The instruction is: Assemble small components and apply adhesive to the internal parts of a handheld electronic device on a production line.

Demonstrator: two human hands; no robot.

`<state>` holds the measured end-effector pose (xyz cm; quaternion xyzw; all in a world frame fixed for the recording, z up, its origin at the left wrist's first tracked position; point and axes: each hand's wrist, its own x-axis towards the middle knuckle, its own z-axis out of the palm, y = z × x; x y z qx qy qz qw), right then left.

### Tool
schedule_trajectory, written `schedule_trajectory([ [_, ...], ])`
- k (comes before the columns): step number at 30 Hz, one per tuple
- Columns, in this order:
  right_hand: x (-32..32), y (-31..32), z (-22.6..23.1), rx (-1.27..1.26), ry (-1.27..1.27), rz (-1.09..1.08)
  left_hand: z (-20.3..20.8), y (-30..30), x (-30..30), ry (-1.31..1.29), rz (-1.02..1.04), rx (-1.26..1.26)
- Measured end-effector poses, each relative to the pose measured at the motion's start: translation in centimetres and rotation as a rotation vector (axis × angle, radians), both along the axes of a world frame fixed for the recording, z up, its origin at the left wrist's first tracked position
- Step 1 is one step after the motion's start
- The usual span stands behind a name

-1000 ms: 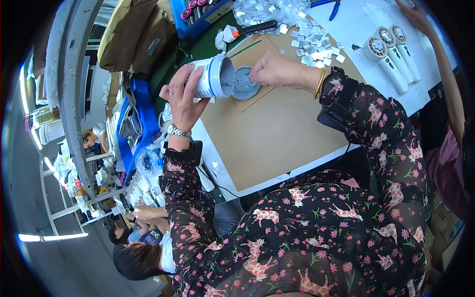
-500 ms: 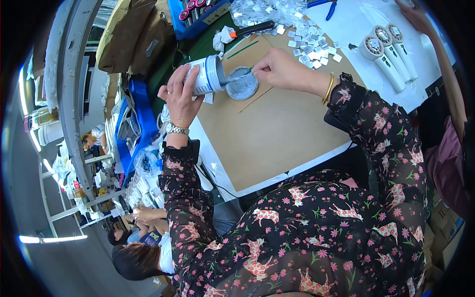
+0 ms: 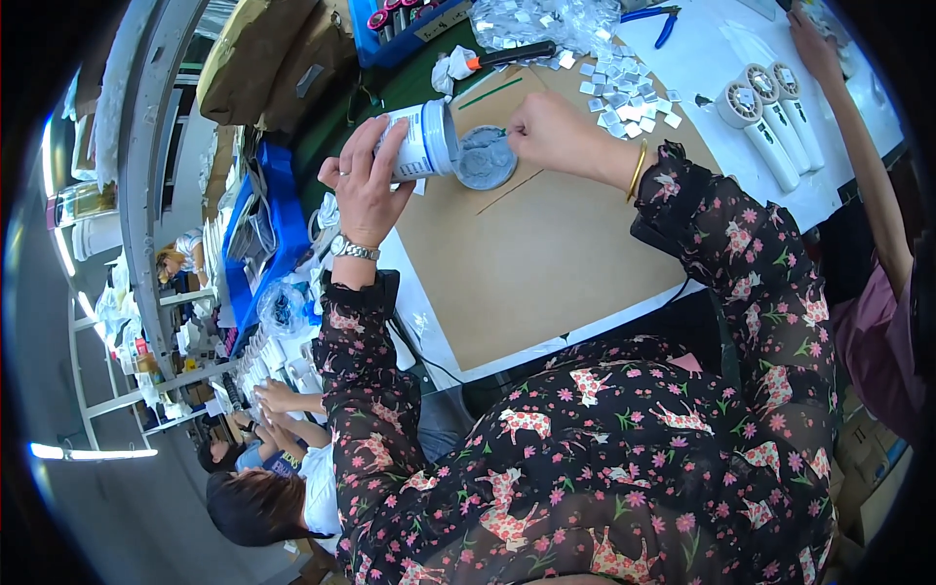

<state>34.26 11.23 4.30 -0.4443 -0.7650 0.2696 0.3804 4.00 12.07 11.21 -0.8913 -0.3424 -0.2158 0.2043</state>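
Observation:
My left hand is wrapped round a white jar with a blue-and-white label, tilted on its side with its mouth facing right. Just right of that mouth lies a round shallow dish holding grey paste. Over the dish's far right rim, my right hand pinches a thin stirring stick, whose tip reaches toward the paste. The fingers hide most of its grip end. Under the dish is a brown cardboard sheet.
Many small silvery square pieces lie beyond my right hand. Pliers, a black-and-orange cutter and white cylindrical parts are farther out. A blue bin stands at the back. A co-worker's arm reaches in at right.
The stick has left the jar's mouth and is now over the dish. My right hand has shifted slightly right and up. The jar stays tilted in my left hand.

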Motion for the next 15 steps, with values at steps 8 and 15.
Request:
schedule_trajectory([
  [8,-1.4,1.4,0.9,-0.277,-0.011,-0.127,0.5,-0.2,1.3,0.053,-0.050,0.004],
  [15,-1.1,0.5,2.0,-0.268,0.005,-0.119,0.4,0.0,0.7,0.143,-0.032,0.027],
])
